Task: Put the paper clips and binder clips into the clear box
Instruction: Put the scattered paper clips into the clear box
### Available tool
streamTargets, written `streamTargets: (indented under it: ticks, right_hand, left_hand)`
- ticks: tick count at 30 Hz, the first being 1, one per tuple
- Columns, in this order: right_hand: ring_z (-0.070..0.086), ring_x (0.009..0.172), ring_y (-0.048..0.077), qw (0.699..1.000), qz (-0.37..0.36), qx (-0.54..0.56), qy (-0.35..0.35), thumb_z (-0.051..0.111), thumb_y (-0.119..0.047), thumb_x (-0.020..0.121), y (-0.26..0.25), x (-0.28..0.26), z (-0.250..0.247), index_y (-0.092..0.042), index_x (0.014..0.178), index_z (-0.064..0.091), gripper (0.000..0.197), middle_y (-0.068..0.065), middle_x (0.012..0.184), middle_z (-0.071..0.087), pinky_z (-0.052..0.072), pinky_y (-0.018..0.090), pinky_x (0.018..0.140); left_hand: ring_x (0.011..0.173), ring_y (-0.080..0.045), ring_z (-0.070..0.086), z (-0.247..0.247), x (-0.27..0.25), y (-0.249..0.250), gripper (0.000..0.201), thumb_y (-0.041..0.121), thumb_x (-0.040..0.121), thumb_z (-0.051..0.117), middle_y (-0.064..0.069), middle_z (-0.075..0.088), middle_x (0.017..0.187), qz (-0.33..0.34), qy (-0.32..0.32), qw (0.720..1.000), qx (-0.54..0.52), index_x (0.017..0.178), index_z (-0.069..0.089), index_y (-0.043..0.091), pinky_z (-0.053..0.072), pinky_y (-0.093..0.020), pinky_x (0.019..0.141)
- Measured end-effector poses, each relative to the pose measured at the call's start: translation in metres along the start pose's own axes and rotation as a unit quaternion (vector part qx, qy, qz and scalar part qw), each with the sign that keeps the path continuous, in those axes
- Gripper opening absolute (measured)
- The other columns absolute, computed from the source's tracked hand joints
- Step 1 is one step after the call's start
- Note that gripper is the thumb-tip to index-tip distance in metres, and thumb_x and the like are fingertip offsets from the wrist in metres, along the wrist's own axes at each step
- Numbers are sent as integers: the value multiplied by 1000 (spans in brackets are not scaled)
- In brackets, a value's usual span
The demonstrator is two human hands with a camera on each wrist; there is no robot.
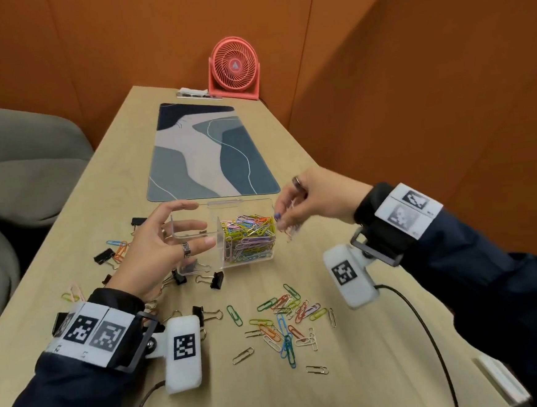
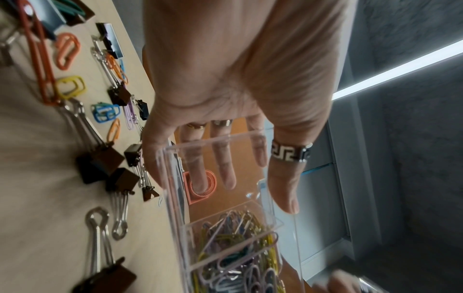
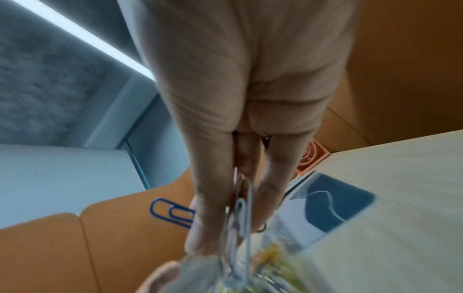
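Head view first: the clear box [image 1: 224,235] stood on the tabletop [image 1: 368,340], its right compartment heaped with paper clips [image 1: 250,233], its left one nearly bare. The left hand [image 1: 164,243] cupped the box's left end, fingers relaxed and straight. The right hand [image 1: 312,200] hung just right of the rim, pinching a small bunch of clips [image 1: 290,230] that dangled lengthwise downward, outside the wall; the drop probably needed a short shift leftward. Loose paper clips [image 1: 286,324] lay nearer the body, binder clips [image 1: 189,277] by the left wrist.

Left wrist view: the left hand's fingers [image 2: 283,182] lay extended along the box [image 2: 225,198], steadying it without curling.

Right wrist view: thumb and fingers [image 3: 208,198] closed on the hanging clips [image 3: 244,206], long axis pointing down toward the blurred heap.
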State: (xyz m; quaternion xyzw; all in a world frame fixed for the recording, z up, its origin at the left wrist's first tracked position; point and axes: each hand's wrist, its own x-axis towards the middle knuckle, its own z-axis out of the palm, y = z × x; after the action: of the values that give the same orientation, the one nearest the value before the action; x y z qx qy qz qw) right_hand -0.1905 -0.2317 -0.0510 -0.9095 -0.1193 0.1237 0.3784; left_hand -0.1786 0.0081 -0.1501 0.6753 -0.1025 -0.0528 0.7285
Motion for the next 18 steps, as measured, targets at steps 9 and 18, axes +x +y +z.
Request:
streamTargets:
  ticks: [9, 18]
  right_hand:
    - [56, 45, -5, 989, -55, -77, 113, 80, -12, 70, -17, 36, 32, -17, 70, 67, 14, -13, 50, 61, 42, 5, 51]
    - [52, 67, 0, 967, -110, -186, 136, 65, -25, 86, -7, 16, 40, -16, 94, 72, 14, -5, 83, 68, 38, 1, 62]
  left_hand:
    - [86, -24, 67, -1, 1, -1, 59, 17, 51, 86, -7, 70, 100, -5, -2, 1000, -1, 100, 61, 37, 52, -49, 77]
    - [87, -25, 66, 1, -1, 1, 57, 20, 51, 80, -9, 69, 104, -5, -4, 1000, -14, 102, 61, 35, 54, -40, 68]
